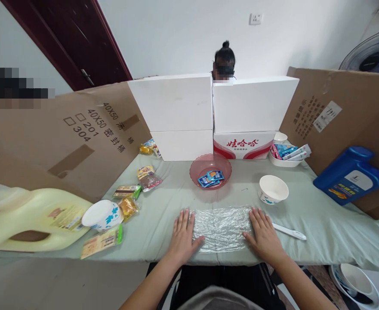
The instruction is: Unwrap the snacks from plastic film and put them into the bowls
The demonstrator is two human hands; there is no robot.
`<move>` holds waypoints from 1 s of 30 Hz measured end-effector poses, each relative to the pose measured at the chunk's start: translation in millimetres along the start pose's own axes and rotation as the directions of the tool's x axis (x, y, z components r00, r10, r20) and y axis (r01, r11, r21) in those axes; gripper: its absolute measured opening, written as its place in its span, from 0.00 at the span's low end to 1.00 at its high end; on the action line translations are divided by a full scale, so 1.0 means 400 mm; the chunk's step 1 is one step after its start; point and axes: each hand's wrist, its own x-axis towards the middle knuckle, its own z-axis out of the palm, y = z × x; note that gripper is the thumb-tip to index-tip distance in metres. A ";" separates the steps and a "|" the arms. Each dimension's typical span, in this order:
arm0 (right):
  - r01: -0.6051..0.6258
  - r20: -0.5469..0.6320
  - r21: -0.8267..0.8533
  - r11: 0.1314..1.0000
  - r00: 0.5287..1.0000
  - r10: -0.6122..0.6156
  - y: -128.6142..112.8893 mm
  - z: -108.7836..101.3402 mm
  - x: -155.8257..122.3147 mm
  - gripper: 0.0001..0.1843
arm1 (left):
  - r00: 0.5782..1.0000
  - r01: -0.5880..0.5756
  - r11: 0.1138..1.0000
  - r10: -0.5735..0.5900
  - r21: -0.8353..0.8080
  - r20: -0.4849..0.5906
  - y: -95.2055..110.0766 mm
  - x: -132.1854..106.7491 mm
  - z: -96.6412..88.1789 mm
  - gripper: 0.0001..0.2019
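Observation:
A crinkled sheet of clear plastic film (pixel 221 230) lies flat on the pale green tablecloth, near the table's front edge. My left hand (pixel 183 237) rests palm down on its left border with the fingers spread. On the opposite border my right hand (pixel 264 234) lies flat too, fingers stretched out. Just beyond the right hand is a white plastic utensil (pixel 289 231), its near end hidden by that hand. A paper bowl (pixel 273 189) stands upright behind it. Farther back, a pink translucent bowl (pixel 195 174) holds several blue packets (pixel 211 178).
A yellow jug (pixel 37 215), a tipped paper bowl (pixel 103 215) and several snack packets (pixel 127 208) lie at left. At right are a blue bottle (pixel 349 176) and a white tray (pixel 284 162) of sachets. White boxes (pixel 183 107) and cardboard panels (pixel 347 125) wall the table; a person (pixel 224 58) is behind.

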 end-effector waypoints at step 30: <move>-0.350 0.189 0.119 0.929 0.927 0.325 -0.005 -0.033 0.057 0.15 | 0.976 0.117 0.993 -0.121 -0.029 -0.180 -0.016 0.078 0.021 0.11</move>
